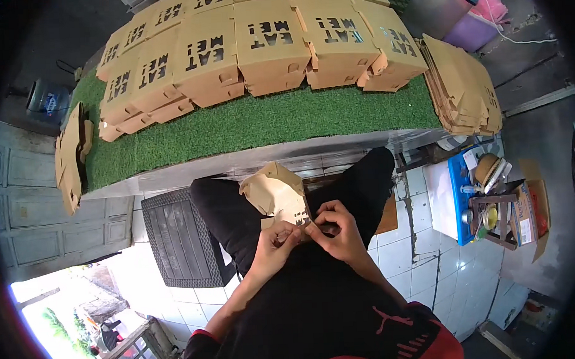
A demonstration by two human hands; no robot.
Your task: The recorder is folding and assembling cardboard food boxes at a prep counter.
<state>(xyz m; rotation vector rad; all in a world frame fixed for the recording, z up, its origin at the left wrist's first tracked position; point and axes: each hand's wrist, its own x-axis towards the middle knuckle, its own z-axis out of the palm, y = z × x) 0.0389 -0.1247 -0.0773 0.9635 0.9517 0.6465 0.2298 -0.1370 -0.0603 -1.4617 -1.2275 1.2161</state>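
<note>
A brown cardboard food box (276, 191), partly folded up, rests between my thighs with its inside facing up. Dark printing shows on its near part. The fingers of my left hand (276, 248) are pinched at the near edge of the box. Beside it, my right hand (337, 233) has its thumb and fingers closed on the near right corner of the same box. My fingers cover the exact fold they grip.
Ahead, a table with green artificial turf (266, 120) carries rows of folded boxes (270, 47). Flat cardboard stacks stand at its right end (458, 88) and left end (71, 158). A dark woven stool (179, 240) is at left; a blue-lidded cooler (449, 196) at right.
</note>
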